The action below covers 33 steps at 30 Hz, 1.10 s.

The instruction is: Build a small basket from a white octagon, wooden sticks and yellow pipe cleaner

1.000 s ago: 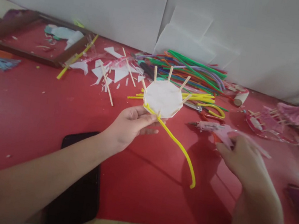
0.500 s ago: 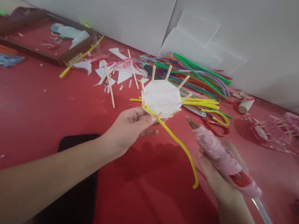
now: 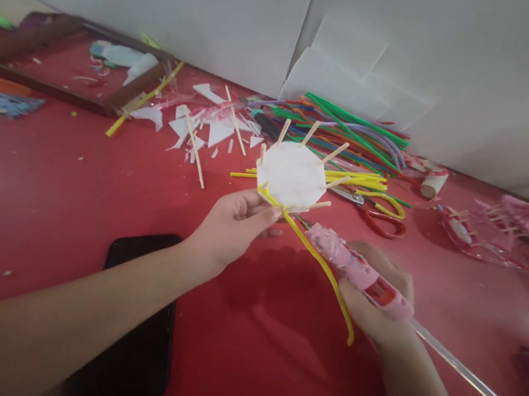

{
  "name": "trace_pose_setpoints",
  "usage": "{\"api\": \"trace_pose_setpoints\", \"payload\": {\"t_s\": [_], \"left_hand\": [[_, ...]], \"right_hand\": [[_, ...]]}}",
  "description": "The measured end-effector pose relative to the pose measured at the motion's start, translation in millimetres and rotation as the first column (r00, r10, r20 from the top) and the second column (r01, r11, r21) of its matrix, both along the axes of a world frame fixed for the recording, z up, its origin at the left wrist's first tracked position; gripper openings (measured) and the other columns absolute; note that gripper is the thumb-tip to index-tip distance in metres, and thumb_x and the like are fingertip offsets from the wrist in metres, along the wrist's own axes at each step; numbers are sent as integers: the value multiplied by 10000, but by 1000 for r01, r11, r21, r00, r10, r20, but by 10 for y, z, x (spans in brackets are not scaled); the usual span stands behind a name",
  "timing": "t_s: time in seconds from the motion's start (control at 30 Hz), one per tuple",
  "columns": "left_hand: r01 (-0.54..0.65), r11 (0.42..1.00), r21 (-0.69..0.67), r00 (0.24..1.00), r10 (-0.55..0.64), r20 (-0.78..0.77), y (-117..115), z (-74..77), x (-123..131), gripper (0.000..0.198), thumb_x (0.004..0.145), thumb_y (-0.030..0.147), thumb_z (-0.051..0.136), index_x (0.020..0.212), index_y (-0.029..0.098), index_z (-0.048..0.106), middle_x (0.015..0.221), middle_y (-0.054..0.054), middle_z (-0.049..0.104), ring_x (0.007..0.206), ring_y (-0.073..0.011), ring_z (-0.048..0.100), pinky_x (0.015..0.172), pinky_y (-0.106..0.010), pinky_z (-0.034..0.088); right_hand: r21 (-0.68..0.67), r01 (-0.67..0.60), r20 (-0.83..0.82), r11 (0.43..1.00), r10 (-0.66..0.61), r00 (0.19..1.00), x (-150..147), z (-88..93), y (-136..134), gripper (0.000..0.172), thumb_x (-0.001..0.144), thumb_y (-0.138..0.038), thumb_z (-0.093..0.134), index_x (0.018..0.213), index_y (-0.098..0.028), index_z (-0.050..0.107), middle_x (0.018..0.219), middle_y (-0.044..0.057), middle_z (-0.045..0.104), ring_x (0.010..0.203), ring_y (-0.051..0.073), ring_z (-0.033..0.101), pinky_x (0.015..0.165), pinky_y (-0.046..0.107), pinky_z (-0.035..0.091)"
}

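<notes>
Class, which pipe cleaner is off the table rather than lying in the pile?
The yellow pipe cleaner running along the white card piece in the left hand: its tail hangs free; the others lie in the pile.

- Red table, speckled with small white crumbs.
- Black phone lying flat at the near edge.
- Brown wooden frame at the far left, with paper scraps inside it.
- Yellow stick lying along the frame's right rail.
- White paper offcuts with thin wooden sticks among them.
- Heap of coloured pipe cleaners near the wall, with yellow ones at its front.
- Red-handled scissors just in front of the heap.
- Small cardboard roll to the right of the heap.
- White sheets propped against the wall.
- Pink craft pieces with sticks, far right.
</notes>
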State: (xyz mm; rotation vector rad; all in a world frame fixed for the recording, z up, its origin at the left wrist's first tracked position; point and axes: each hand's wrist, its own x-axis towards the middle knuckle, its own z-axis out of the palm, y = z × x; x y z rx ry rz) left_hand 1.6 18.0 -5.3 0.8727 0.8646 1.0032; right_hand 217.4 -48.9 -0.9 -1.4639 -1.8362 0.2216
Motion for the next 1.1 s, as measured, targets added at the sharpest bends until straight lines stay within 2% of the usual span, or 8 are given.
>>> {"api": "trace_pose_setpoints", "payload": {"t_s": [0.2,0.37,0.5,0.67,1.1], "left_hand": [[25,1000,8,1000,-25,-7,8,-2,4,332,722,393,823,969,182,755,1087,-83,774,1067,-240,687,823,-315,585],[18,1000,14,1000,-18,-23,5,-8,9,281,737,368,813,943,185,761,1068,-71,781,1021,-216,697,806,-291,585],[24,999,34,999,-23,-36,-6,-7,10,216,773,351,786,920,195,757,1067,-58,783,1014,-202,701,825,-285,583],[34,998,51,998,-31,-53,-11,-5,7,224,785,361,777,934,196,752,1083,-65,782,1037,-219,702,854,-310,583],[47,995,92,997,-41,-65,4,-25,7,228,796,349,770,951,184,741,1091,-57,782,1021,-190,710,824,-266,592]], "right_hand": [[-129,136,49,982,-131,990,-1,-36,3,23,756,-243,622,735,-251,615,640,-19,651,525,142,586,491,247,440],[-108,126,21,986,-124,992,-3,-47,14,46,720,-207,571,702,-244,593,579,-32,612,481,139,563,454,242,408],[-128,131,20,983,-129,991,-15,-54,13,65,730,-192,559,695,-239,587,604,-30,623,499,134,574,467,239,411],[-130,134,24,983,-132,991,-20,-40,10,61,749,-232,585,688,-235,582,596,-24,615,499,134,568,469,243,400],[-174,145,-5,974,-149,989,-2,-34,1,101,730,-228,572,635,-226,539,558,-39,541,474,114,469,475,247,345]]}}
